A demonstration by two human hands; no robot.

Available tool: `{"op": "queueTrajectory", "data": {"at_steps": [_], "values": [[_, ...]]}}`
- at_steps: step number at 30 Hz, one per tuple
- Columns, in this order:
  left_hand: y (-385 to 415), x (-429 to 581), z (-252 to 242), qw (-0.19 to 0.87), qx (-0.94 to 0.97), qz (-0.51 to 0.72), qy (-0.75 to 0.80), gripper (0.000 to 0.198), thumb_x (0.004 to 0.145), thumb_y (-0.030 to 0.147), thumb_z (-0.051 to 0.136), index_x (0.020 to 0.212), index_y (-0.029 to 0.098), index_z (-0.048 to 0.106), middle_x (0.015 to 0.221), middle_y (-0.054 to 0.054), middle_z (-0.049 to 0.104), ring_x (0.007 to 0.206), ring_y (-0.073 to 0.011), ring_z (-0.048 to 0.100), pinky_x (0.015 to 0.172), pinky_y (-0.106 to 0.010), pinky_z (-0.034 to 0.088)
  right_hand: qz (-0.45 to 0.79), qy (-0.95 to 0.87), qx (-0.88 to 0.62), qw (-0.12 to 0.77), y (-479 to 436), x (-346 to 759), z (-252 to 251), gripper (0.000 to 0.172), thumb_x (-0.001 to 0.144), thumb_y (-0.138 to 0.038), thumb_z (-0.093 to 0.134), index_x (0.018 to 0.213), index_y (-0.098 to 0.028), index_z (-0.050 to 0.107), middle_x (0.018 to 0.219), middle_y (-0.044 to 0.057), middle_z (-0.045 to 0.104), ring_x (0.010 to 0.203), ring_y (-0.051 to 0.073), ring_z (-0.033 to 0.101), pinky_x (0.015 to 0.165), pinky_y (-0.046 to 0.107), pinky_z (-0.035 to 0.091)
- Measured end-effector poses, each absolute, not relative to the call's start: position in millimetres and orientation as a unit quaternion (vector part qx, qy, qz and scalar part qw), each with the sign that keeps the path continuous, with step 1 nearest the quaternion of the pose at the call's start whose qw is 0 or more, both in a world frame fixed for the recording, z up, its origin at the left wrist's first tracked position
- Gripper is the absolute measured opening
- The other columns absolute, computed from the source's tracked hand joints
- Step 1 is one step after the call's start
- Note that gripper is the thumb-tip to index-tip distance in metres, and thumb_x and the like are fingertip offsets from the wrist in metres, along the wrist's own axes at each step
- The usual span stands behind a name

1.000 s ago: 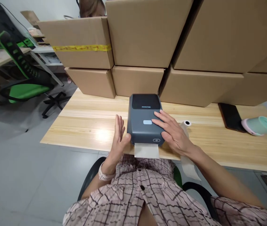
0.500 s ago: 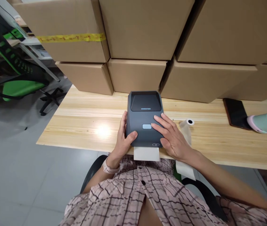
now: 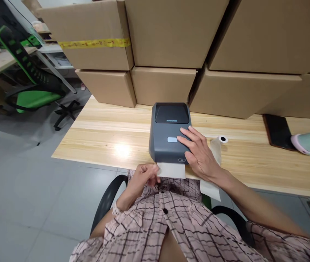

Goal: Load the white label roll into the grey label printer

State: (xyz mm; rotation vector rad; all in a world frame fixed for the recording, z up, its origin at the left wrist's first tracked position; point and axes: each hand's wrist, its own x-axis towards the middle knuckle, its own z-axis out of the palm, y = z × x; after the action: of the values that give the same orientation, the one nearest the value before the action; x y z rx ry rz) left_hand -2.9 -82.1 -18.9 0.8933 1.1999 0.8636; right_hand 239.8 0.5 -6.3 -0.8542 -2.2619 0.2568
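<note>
While our R hand (image 3: 201,154) lies on the R part of the label printer's top, our L hand (image 3: 144,174) sits lower in the frame, by the printer's front edge. R fingers are stretched out & slightly spread, gripping nothing, w/ one fingertip right by the pale blue button (image 3: 172,139). L fingers are curled, thumb & forefinger close together at the L edge of the paper strip (image 3: 172,170); can't tell if they actually pinch it.

The label printer (image 3: 165,149) stands approx. mid-frame on our wooden desk (image 3: 108,136), front toward us, the strip sticking out below it & past the desk edge. R of ctr, beyond our R hand, we see a small paper roll (image 3: 226,139), its tail partly hidden by our arm. Far R: a dark phone (image 3: 278,130) w/ a mint & pink cup (image 3: 309,142) beside it. Cardboard boxes (image 3: 173,34), stacked two high, fill the top; upper L there's a green-seated office chair (image 3: 38,99).
</note>
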Motion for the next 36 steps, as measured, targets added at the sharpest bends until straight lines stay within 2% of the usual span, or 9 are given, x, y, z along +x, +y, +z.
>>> {"op": "queueTrajectory", "data": {"at_steps": [5,10,17,19,21,23,25,30,36], "values": [[-72,6,-11,0.664,0.397,0.359,0.523,0.058,0.074,0.070,0.076,0.057,0.016,0.062,0.052,0.000,0.060,0.040,-0.0057,0.039,0.045,-0.022,0.027,0.087,-0.875,-0.348,0.324,-1,240,0,0.048,0.109,-0.037,0.034,0.157,-0.034,0.036,0.163,0.007,0.043,0.157,0.029,0.028,0.123,0.061,0.031],[-75,-2,-16,0.600,0.490,0.355,0.523,0.058,0.085,0.067,0.067,0.057,0.016,0.062,0.051,0.001,0.055,0.049,-0.0091,0.045,0.052,-0.024,0.033,0.057,-0.890,-0.367,0.264,2,242,21,0.049,0.108,-0.060,0.028,0.142,-0.041,0.056,0.158,0.004,0.051,0.150,0.032,0.040,0.125,0.070,0.008],[-69,-19,-21,0.484,0.485,0.490,0.539,0.056,0.093,0.061,0.059,0.058,0.017,0.066,0.051,0.001,0.052,0.049,-0.0108,0.044,0.052,-0.026,0.036,0.063,-0.909,-0.347,0.221,18,231,37,0.044,0.100,-0.068,0.045,0.123,-0.038,0.069,0.159,-0.001,0.052,0.158,0.036,0.028,0.128,0.071,0.004],[-64,-19,-19,0.397,0.468,0.556,0.561,0.045,0.096,0.054,0.060,0.072,0.018,0.071,0.063,-0.001,0.062,0.059,-0.0132,0.054,0.060,-0.027,0.044,0.079,-0.908,-0.347,0.223,17,231,36,0.044,0.098,-0.069,0.048,0.125,-0.040,0.066,0.160,-0.002,0.051,0.159,0.035,0.025,0.128,0.070,0.004],[-61,-15,-19,0.344,0.480,0.582,0.558,0.032,0.098,0.050,0.060,0.103,0.022,0.076,0.101,-0.006,0.074,0.093,-0.0195,0.067,0.083,-0.032,0.053,0.098,-0.901,-0.351,0.235,11,235,32,0.046,0.100,-0.068,0.045,0.133,-0.040,0.062,0.165,-0.002,0.045,0.160,0.034,0.022,0.127,0.072,0.007],[-61,-9,-21,0.360,0.520,0.562,0.533,0.045,0.099,0.048,0.060,0.140,0.029,0.061,0.146,-0.008,0.061,0.133,-0.0261,0.057,0.110,-0.040,0.048,0.121,-0.881,-0.376,0.261,1,242,24,0.056,0.100,-0.068,0.043,0.147,-0.039,0.051,0.172,0.002,0.031,0.161,0.035,0.019,0.126,0.073,0.015],[-62,-3,-27,0.409,0.544,0.533,0.503,0.061,0.100,0.049,0.058,0.157,0.034,0.042,0.166,-0.006,0.041,0.151,-0.0297,0.041,0.123,-0.046,0.037,0.155,-0.846,-0.422,0.287,-10,250,14,0.069,0.100,-0.070,0.042,0.160,-0.038,0.032,0.174,0.005,0.022,0.161,0.035,0.019,0.124,0.072,0.023],[-63,4,-43,0.417,0.560,0.529,0.483,0.068,0.103,0.052,0.051,0.165,0.035,0.027,0.175,-0.002,0.022,0.162,-0.0307,0.019,0.133,-0.049,0.019,0.255,-0.804,-0.451,0.291,-24,263,-5,0.079,0.100,-0.071,0.037,0.167,-0.039,0.010,0.174,0.006,0.023,0.159,0.034,0.026,0.122,0.065,0.037],[-57,1,-35,0.302,0.617,0.528,0.500,0.061,0.104,0.059,0.042,0.160,0.037,0.039,0.170,0.002,0.035,0.164,-0.0287,0.006,0.134,-0.053,0.010,0.262,-0.814,-0.436,0.280,-24,267,11,0.079,0.099,-0.074,0.033,0.167,-0.041,0.012,0.175,0.004,0.022,0.159,0.035,0.025,0.123,0.065,0.035]]}}
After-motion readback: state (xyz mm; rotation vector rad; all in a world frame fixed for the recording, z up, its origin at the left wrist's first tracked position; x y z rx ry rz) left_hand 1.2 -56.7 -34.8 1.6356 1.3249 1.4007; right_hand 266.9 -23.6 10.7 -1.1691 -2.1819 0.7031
